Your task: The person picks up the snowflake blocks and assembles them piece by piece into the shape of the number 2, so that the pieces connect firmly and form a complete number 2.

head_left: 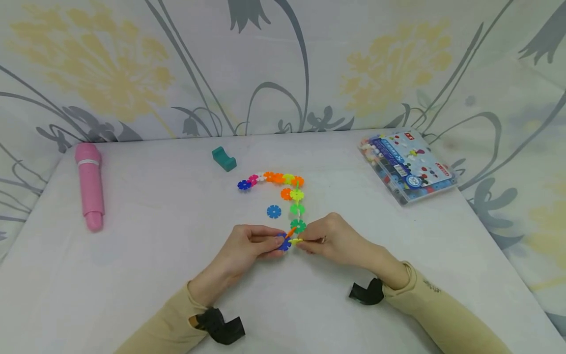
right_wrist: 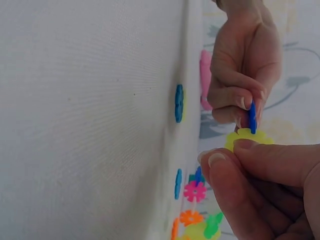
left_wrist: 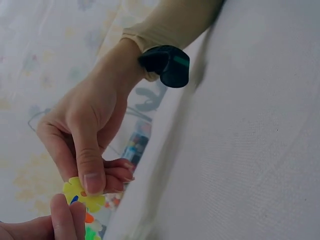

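Observation:
Between its thumb and fingers my left hand (head_left: 247, 246) pinches a dark blue notched plastic disc (head_left: 284, 242). My right hand (head_left: 340, 241) pinches a yellow notched disc (right_wrist: 242, 136), which meets the edge of the blue one in the right wrist view. An orange disc (head_left: 291, 231), seen nearly edge-on, stands just above the two held discs. From there a chain of linked discs runs away from me through a green disc (head_left: 297, 209), curving left to a dark blue end disc (head_left: 244, 185). How deeply the held discs interlock is hidden by fingertips.
A loose blue disc (head_left: 274, 212) lies inside the chain's curve. Behind the chain sits a teal curved block (head_left: 224, 159). A pink microphone-shaped object (head_left: 91, 187) lies at the left, and a clear case of small coloured pieces (head_left: 409, 164) at the back right.

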The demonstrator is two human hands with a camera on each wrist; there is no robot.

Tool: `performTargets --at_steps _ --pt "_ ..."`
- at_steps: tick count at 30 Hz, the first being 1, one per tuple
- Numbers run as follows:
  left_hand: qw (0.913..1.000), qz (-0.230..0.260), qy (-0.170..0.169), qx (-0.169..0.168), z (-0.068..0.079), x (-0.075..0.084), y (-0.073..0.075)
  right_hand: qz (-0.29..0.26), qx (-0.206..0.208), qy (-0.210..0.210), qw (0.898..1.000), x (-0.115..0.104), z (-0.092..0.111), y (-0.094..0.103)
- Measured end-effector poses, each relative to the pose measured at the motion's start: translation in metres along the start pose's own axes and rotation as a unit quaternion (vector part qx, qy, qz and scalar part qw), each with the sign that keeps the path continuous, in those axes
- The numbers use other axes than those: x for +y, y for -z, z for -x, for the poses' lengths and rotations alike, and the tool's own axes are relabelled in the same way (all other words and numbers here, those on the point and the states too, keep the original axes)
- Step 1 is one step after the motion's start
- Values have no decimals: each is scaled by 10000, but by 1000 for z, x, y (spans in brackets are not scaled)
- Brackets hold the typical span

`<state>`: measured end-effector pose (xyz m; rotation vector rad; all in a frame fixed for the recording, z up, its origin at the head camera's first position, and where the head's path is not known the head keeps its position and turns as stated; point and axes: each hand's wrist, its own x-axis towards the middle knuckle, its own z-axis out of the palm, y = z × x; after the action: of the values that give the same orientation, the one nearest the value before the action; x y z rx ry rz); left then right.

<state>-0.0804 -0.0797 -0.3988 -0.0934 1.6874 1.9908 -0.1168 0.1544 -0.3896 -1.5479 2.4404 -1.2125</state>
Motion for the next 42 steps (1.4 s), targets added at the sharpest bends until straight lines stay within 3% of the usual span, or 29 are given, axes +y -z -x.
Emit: performTargets --at_steps 6,11,14,17,20,22,28,35,42 --pt "9997 -212 -98 -28 0 -3 -1 183 -82 26 9998 -2 0 -1" --pt "9996 -283 -86 -15 -2 -5 0 -56 -390 -961 9946 -7 -1 4" --pt "9994 -328 -19 -113 -3 -6 1 -445 -476 -1873 9801 -6 0 14" --pt "9994 -301 64 -149 -4 -7 2 -807 -38 -2708 9592 1 0 22" --pt "9993 -289 106 -198 -5 -7 2 -910 292 -3179 9433 10 -1 21" --pt "9992 -274 127 -259 -4 -7 2 -939 233 -3241 9410 14 -2 16" --pt "9987 -263 82 -435 -4 -9 -2 -995 38 -2936 9507 17 -2 5" --pt "9974 -335 -16 -640 -3 -10 -3 -908 -5 -2852 9542 11 -4 4" --pt "9973 -495 77 -538 -2 -9 -6 -708 101 -2588 9633 6 -4 1"
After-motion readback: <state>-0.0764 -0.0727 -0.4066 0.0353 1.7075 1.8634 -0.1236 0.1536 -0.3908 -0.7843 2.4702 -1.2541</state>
